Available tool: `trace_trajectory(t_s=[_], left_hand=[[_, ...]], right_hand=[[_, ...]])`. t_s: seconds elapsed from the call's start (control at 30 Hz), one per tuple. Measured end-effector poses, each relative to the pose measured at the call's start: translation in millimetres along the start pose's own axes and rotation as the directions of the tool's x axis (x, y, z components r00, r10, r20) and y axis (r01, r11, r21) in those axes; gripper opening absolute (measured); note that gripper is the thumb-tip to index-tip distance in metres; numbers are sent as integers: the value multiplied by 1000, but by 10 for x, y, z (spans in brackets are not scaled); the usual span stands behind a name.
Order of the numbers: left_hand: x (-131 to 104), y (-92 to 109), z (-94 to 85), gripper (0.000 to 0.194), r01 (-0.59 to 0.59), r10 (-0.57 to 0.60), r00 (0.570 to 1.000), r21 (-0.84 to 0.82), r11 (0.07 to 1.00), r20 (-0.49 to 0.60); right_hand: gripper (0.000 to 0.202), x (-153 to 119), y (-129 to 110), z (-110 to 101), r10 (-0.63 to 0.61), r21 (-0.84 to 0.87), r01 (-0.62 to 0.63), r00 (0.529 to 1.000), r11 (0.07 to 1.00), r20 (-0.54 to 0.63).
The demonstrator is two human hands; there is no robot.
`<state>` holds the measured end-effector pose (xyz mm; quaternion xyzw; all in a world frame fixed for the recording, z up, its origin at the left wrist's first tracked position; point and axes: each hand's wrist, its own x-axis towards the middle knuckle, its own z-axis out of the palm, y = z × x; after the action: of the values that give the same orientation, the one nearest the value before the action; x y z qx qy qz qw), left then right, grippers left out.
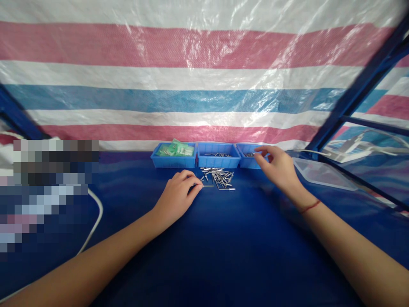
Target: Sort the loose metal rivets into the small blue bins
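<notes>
My left hand is closed in a pinch on a blind rivet, whose thin pin sticks out to the right of the fingertips. Just beyond it lies a loose pile of silver blind rivets on the blue tabletop. My right hand hovers at the right blue bin, thumb and forefinger close together near its rim. Whatever may be between those fingertips is too small to make out. Small metal pieces lie inside that bin, partly hidden by the hand.
Beside it stand a middle blue bin with several rivets and a left blue bin with green packets. A clear plastic lid lies at right. A white cable crosses the left side. Blue frame posts flank the striped sheet.
</notes>
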<state>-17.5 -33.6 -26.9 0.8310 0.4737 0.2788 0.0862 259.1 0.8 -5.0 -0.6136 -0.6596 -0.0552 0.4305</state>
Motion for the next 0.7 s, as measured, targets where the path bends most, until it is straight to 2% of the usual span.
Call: trace_trajectory(t_s=[0.07, 0.17, 0.33, 0.7], left_hand=[[-3, 32, -9, 18, 12, -16, 999, -114, 993, -35], [-21, 74, -14, 17, 59, -74, 996, -279, 958, -46], [-47, 112, -1, 18, 99, -114, 993, -392, 915, -15], [-61, 171, -13, 20, 114, -104, 993, -427, 897, 46]], right_hand=[[23, -131, -210, 53, -26, 196, -3, 989, 981, 144], [24, -358, -512, 140, -79, 472, -98, 937, 876, 341], [20, -546, -754, 153, -174, 587, -50, 932, 808, 318], [10, -562, -805, 102, -227, 623, -19, 922, 782, 313]])
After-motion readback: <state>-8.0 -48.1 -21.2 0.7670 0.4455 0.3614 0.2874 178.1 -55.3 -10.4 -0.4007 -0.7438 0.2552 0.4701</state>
